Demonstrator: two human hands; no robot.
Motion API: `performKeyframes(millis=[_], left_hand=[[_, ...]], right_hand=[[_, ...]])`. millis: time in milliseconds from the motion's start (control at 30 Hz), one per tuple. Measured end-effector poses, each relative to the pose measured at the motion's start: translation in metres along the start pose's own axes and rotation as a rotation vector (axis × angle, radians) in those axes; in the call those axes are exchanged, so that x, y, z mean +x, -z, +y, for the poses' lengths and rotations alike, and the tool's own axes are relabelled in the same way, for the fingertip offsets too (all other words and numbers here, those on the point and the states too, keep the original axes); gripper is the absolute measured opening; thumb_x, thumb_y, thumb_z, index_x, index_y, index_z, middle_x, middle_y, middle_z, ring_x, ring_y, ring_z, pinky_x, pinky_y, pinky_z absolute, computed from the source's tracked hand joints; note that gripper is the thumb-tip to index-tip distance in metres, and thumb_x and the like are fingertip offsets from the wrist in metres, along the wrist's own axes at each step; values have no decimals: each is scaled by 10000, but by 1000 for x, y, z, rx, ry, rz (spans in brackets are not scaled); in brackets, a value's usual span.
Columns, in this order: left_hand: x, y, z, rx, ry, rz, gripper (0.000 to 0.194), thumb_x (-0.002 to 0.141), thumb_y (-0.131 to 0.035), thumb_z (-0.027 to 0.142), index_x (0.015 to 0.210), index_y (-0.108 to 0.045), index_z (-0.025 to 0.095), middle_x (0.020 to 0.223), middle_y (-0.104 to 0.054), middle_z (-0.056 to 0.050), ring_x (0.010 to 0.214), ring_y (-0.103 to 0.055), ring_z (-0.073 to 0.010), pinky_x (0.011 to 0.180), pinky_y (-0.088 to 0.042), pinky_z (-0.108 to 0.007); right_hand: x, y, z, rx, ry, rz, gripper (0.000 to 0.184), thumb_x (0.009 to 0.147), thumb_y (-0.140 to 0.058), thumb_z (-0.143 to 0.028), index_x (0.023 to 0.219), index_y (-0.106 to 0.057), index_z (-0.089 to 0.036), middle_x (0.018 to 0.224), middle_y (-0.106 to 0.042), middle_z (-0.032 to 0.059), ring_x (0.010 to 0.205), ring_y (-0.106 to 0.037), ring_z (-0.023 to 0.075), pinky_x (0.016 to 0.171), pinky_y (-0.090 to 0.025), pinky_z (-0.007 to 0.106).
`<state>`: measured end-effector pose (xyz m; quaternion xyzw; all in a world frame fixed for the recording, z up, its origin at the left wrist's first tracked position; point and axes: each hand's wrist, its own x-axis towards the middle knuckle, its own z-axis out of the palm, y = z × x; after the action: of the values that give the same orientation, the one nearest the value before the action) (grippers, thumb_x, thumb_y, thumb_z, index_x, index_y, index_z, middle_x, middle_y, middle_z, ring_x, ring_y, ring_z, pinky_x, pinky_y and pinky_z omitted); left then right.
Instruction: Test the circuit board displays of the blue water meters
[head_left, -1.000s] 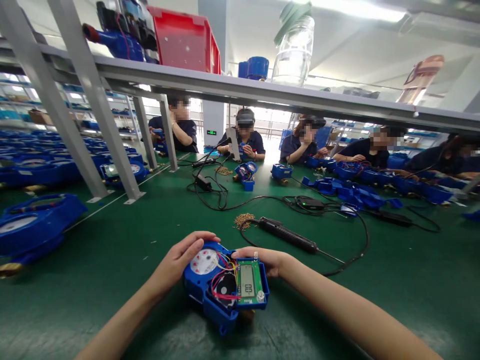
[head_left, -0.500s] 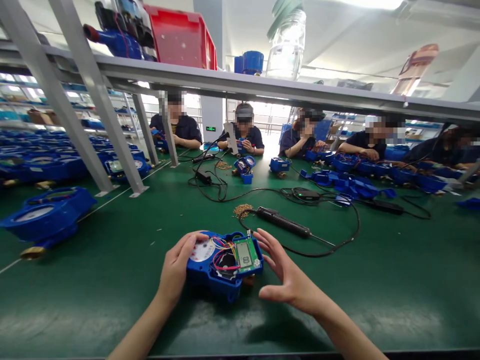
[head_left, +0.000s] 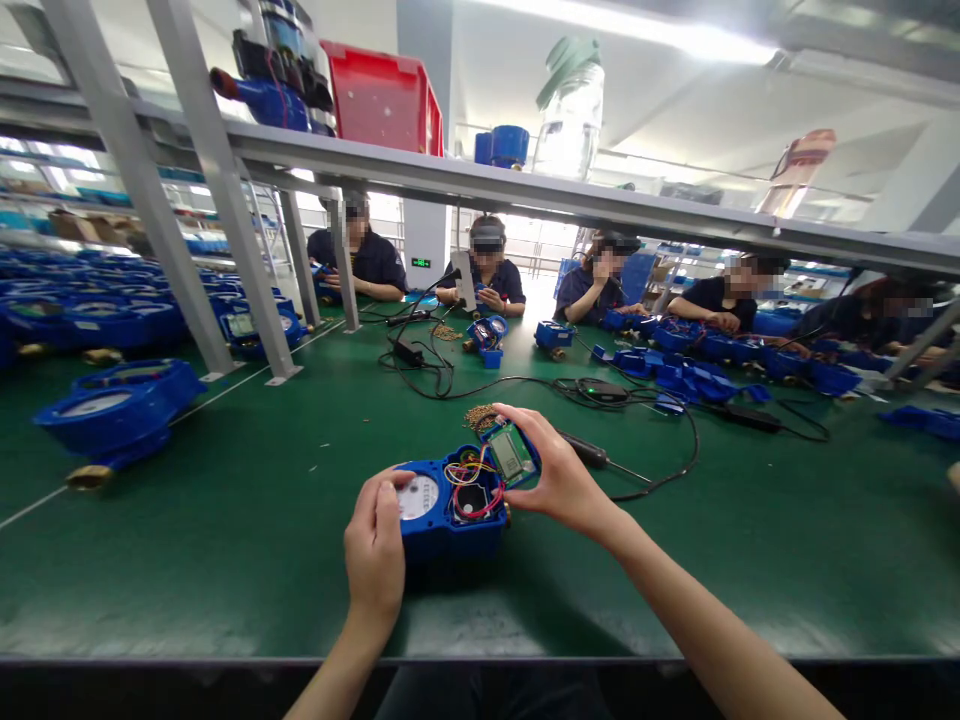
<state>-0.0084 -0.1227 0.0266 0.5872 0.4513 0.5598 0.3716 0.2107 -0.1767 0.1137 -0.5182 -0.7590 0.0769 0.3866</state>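
Observation:
A blue water meter (head_left: 450,535) stands on the green table in front of me, its round white dial on the left and an uncovered wiring compartment on the right. My left hand (head_left: 377,535) grips the meter's left side, thumb by the dial. In my right hand (head_left: 551,468) is a display module (head_left: 511,455), a green circuit board with a small screen in a blue frame, pinched at its edges. It is tilted above the compartment's right side. Red, yellow and white wires (head_left: 469,480) join it to the meter.
Behind my right hand lie an electric screwdriver (head_left: 589,450) with its cable and a pile of small brass screws (head_left: 480,415). Another blue meter (head_left: 112,410) stands at left. Metal posts (head_left: 225,190) carry a shelf (head_left: 420,175) overhead. Several co-workers sit across the table.
My right hand has moved from open beside the meter to holding the display module, which is now lifted and tilted off the housing. My left hand stays on the meter.

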Motion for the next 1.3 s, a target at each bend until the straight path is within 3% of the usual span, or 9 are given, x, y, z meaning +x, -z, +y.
performKeyframes(millis=[200,400,567,700,767,833,933,1100,1300], left_hand=[[-4,-4,2,9,23,-8,376,1005,-343,450,1011,-631,208,1123,-639,-80,1113,-582,-281,1017,-425,-409],[-1,-1,6,50,63,-50,387,993,-333,471,1054,-622,222,1155,-649,-81,1117,-591,-295,1009,-447,-440],[16,17,8,145,35,-248,335,914,-497,517,1029,-661,248,1119,-678,-67,1066,-621,-307,992,-469,-470],[39,33,14,274,-112,-463,310,908,-545,519,1034,-707,286,1248,-654,-64,1207,-587,-303,1091,-436,-468],[51,38,16,363,-213,-601,338,927,-542,525,1165,-682,331,1388,-591,-53,1312,-533,-295,1145,-406,-479],[61,40,16,424,-296,-764,549,850,-656,585,1356,-576,388,1519,-493,-46,1393,-471,-309,1168,-396,-492],[70,39,14,497,-399,-943,1026,606,-847,641,1504,-411,404,1564,-444,-93,1401,-459,-375,1145,-419,-541],[66,32,14,515,-389,-824,843,734,-806,463,1484,-432,383,1446,-547,-93,1301,-552,-343,1118,-451,-532],[56,24,21,443,-343,-700,759,700,-822,497,1389,-531,370,1374,-615,-46,1231,-610,-319,1068,-510,-467]], right_hand=[[20,11,-2,-584,195,25,881,764,-706,-41,1526,-337,-282,1421,-506,106,1351,-489,263,1243,-26,629],[40,11,4,-641,247,8,832,774,-674,-39,1507,-345,-255,1447,-511,122,1378,-489,270,1240,46,626],[44,15,7,-626,322,-26,868,777,-733,-87,1519,-323,-274,1467,-517,107,1450,-416,289,1233,146,597],[44,16,9,-551,295,-40,868,789,-763,-163,1525,-324,-300,1456,-519,103,1446,-419,318,1236,105,620],[44,15,11,-523,263,-54,863,780,-781,-182,1514,-343,-303,1460,-508,102,1447,-413,316,1239,81,622],[44,13,15,-480,217,-68,874,766,-798,-197,1511,-351,-297,1469,-491,110,1439,-417,315,1236,36,636],[39,8,30,-352,117,-73,859,769,-799,-244,1511,-368,-290,1460,-494,114,1396,-459,315,1220,-60,670],[29,-5,63,10,-22,-23,835,699,-855,-329,1446,-500,-218,1410,-551,135,1322,-518,295,1173,-363,493],[28,-13,78,181,-53,4,822,669,-878,-359,1404,-550,-196,1380,-591,121,1300,-534,272,1163,-379,431]])
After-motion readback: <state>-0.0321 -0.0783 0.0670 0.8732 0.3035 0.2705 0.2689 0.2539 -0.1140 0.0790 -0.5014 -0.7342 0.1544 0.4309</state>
